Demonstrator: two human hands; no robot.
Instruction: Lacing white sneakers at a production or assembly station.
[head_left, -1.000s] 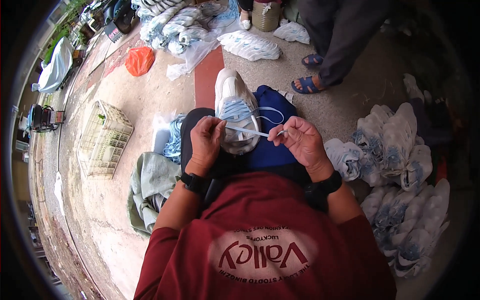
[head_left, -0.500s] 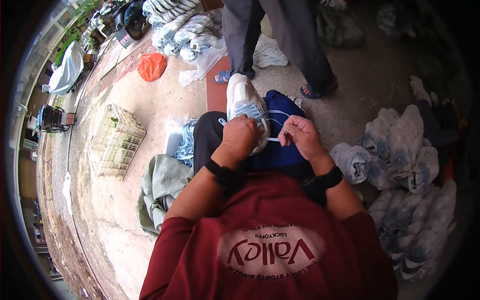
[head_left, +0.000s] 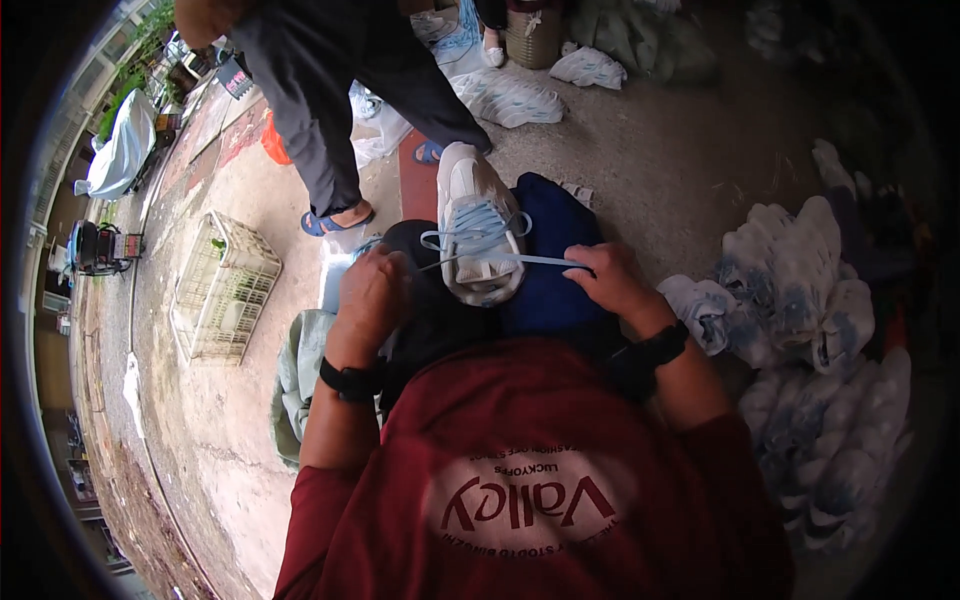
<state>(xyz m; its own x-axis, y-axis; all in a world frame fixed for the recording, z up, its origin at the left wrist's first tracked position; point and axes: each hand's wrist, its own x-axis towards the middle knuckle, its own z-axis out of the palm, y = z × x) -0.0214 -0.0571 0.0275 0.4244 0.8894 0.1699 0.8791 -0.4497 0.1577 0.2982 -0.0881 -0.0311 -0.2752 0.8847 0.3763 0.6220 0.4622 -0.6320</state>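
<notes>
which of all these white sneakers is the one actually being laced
The white sneaker on the person's lap; the right hand pulls its light-blue lace. The others sit piled aside.

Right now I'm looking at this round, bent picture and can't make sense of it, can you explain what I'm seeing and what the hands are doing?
The picture comes from a wide fisheye camera worn on a person's head, looking down, so straight edges bend near the rim. The red shirt at the bottom is theirs. A white sneaker rests on their lap. Their left hand and right hand each pull an end of its light blue shoelace outward. On the concrete ground, piled white sneakers lie to their right, and a plastic crate stands to their left. Another person's legs stand beyond.
</notes>
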